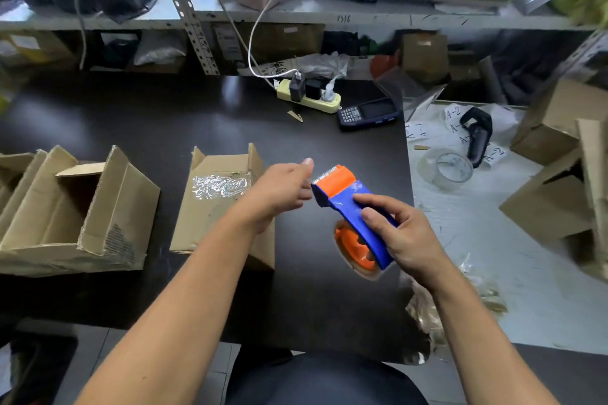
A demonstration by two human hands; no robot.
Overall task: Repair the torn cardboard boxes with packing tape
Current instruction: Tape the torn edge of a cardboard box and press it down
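Behind left hand (279, 189), box (217, 204) half-hidden

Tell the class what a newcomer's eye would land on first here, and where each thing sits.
The blue and orange tape dispenser, gripped by the right hand at centre, stands out against the dark table. The left hand reaches for its toothed end, over a cardboard box patched with shiny tape.

The left hand (283, 189) covers the near right part of the taped cardboard box (214, 204), and whether its fingertips pinch tape at the dispenser (353, 214) cannot be told. The right hand (394, 233) hides the dispenser's grip. Boxes at the right edge (572, 194) are blurred and cut off; the paper labels (457, 128) are barely legible.
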